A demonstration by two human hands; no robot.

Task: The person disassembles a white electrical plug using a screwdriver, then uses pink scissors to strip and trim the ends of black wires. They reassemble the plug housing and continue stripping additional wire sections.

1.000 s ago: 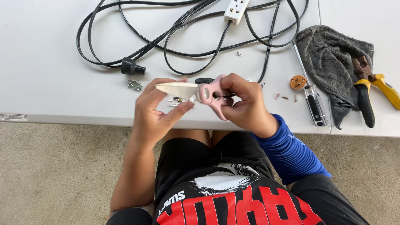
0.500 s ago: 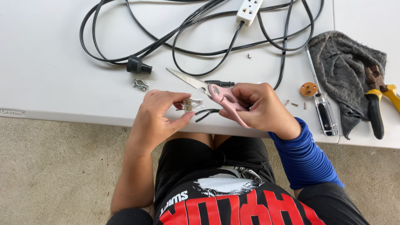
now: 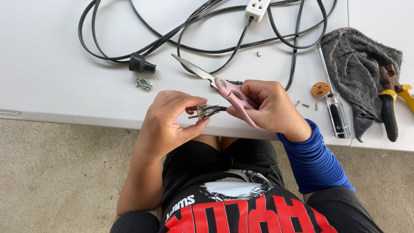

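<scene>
Both hands clamped: left hand (image 3: 172,123) pinches prongs (image 3: 202,111), right hand (image 3: 269,108) grips scissors (image 3: 224,88) just right, blades pointing up-left, wire (image 3: 219,109) bridging.

Pink-handled scissors (image 3: 224,88) closed, tilted beside brass plug prongs (image 3: 202,111)

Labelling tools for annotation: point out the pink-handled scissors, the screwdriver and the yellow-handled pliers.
pink-handled scissors (image 3: 230,92): head view, on the pink handle just behind the pivot.
screwdriver (image 3: 337,115): head view, on the clear-and-black handle.
yellow-handled pliers (image 3: 389,113): head view, on the black grip of the nearer handle.
</scene>
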